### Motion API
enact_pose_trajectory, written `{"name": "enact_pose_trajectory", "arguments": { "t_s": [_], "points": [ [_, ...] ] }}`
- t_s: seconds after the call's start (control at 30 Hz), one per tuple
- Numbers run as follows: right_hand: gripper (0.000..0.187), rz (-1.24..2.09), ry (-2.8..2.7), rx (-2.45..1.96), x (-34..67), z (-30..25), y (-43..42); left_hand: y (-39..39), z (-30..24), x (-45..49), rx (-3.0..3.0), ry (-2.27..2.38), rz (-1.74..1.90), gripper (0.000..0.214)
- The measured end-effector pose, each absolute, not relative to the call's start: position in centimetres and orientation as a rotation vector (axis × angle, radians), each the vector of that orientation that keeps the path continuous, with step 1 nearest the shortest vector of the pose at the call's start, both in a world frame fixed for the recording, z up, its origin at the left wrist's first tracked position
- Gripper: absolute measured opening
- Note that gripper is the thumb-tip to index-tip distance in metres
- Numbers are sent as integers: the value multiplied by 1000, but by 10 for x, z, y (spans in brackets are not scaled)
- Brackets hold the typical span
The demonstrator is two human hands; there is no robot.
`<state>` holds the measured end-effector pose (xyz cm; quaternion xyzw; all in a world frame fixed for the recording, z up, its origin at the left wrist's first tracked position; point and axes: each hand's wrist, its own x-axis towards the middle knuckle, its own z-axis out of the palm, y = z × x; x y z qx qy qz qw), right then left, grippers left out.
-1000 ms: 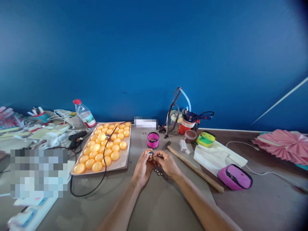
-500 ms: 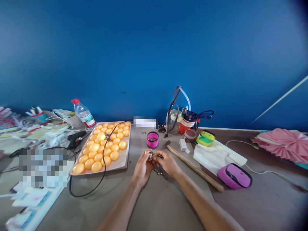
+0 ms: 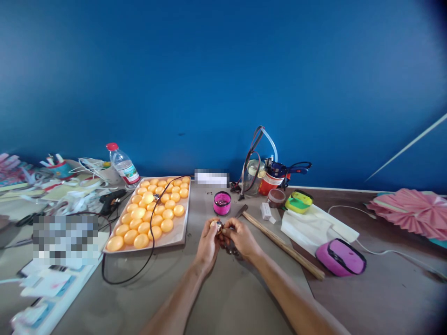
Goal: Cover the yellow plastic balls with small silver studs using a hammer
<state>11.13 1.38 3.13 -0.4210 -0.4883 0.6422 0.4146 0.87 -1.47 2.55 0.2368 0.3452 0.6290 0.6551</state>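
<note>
Tray [image 3: 181, 236] of orange balls [image 3: 141, 241], left on the desk [image 3: 230, 298]. Left hand [image 3: 205, 246]: grip closed around a shiny round piece [image 3: 219, 226], nearer than the pink tub [image 3: 222, 208]. Right hand [image 3: 244, 239]: grip narrow, fingertips pinched at the piece's right edge; contents indiscernible. Hammer [image 3: 283, 244] lies rightmost.

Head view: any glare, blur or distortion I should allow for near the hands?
Head view: the small shiny piece in the left hand shows bright glints, its detail too small to read; the dark bits beside the right hand look indistinct; the orange balls carry highlights; pixelation masks a patch left of the tray; the right corners darken.
</note>
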Motion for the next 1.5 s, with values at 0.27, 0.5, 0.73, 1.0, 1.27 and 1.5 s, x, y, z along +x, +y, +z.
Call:
{"name": "enact_pose_trajectory", "arguments": {
  "t_s": [0.27,0.5,0.73,1.0,1.27,1.5],
  "points": [
    [31,1614,-1199,-1071,108,29,13,-15,16,8,586,849,1424,28],
    [28,1748,-1127,-879,125,27,25,-11,32,5,372,637,1392,25],
    [10,1343,-1771,-1023,147,29,36,-9,37,-5,305,621,1389,28],
    [20,828,-2308,-1031,146,31,29,-7,35,-6,234,550,1372,24],
    [17,715,-2423,-1089,142,31,28,-5,34,-9,191,513,1352,29],
    [14,1280,-1617,-1096,139,21,36,-6,35,-8,197,563,1359,28]
  ]
}}
